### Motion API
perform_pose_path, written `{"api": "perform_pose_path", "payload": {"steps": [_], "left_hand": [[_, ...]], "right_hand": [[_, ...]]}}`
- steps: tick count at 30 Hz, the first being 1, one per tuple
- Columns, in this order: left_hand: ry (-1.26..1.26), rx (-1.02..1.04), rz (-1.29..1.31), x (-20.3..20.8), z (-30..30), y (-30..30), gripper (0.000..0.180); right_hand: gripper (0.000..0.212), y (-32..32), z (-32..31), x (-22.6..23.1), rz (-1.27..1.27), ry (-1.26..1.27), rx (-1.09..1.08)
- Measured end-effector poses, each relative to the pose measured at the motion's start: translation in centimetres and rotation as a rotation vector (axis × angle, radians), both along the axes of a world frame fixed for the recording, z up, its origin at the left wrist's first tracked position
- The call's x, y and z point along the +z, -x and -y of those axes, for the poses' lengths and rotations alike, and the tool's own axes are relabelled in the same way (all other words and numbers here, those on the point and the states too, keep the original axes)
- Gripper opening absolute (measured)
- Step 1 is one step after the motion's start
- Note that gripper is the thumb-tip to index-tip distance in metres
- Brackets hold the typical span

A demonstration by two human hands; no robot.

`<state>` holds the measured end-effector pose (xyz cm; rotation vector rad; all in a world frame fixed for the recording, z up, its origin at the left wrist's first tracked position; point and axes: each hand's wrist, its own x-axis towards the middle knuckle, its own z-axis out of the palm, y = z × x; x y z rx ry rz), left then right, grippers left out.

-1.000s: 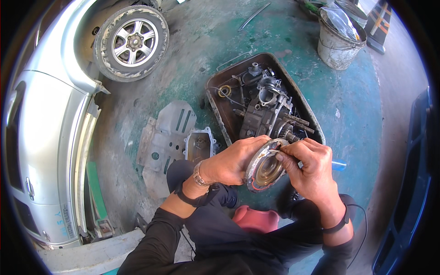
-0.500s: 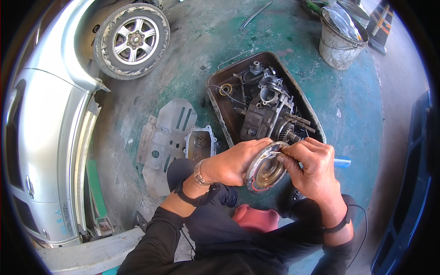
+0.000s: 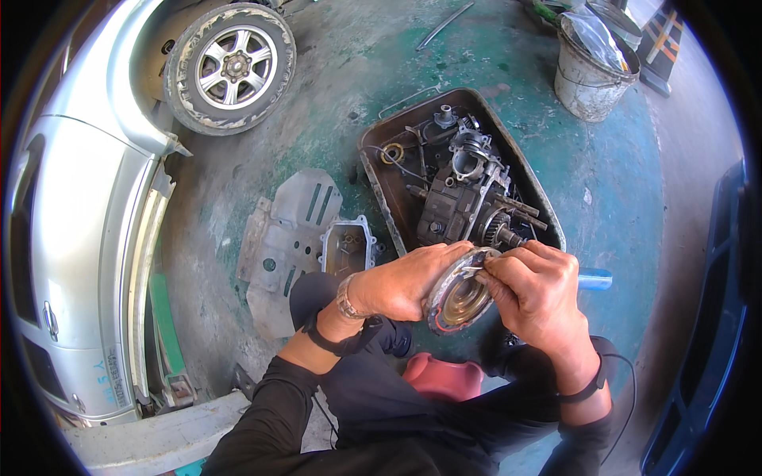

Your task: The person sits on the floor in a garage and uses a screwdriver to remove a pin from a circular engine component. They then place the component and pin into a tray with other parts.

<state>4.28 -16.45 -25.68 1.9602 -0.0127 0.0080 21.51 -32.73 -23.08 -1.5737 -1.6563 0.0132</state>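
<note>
My left hand [image 3: 401, 282] grips a round, dished metal cover [image 3: 462, 309] by its left edge, fingers behind it. The cover is tilted, its hollow side facing right, and reddish sealant shows along its lower rim. Against the upper right of that rim, my right hand [image 3: 536, 289] is closed in a pinch. A thin pale sliver shows by its fingertips, too small to name. Just beyond both hands lies a greasy gearbox assembly [image 3: 456, 206] with a toothed gear and shaft, resting in a brown metal tray [image 3: 381, 186].
Left of the tray are a slotted metal plate [image 3: 278, 238] and an open housing [image 3: 348, 246]. A red plastic stool [image 3: 443, 377] is between my legs. A silver vehicle [image 3: 83, 246] and a wheel [image 3: 230, 70] stand left; a dirty bucket [image 3: 591, 79] stands far right.
My right fingertips have shifted slightly down and left at the cover's rim. My left hand keeps its hold on the cover, almost unmoved.
</note>
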Motion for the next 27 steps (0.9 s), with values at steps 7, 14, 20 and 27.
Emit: {"api": "perform_pose_path", "payload": {"steps": [7, 14, 20, 27], "left_hand": [[-0.015, -0.025, -0.060, -1.2, -0.4, 0.4, 0.100], [-0.008, -0.033, -0.051, -0.9, -0.2, 0.3, 0.101], [0.032, -0.054, -0.072, -0.2, -0.1, -0.1, 0.096], [0.010, -0.064, -0.039, -0.6, -0.1, 0.2, 0.098]], "right_hand": [[0.018, -0.3, 0.2, 0.2, -0.005, 0.045, 0.029], [0.018, -0.2, 0.3, 0.1, 0.015, 0.032, 0.036], [0.016, -0.2, 0.0, -0.1, 0.043, -0.017, 0.039], [0.014, 0.0, -0.2, -0.2, 0.065, -0.045, 0.043]]}}
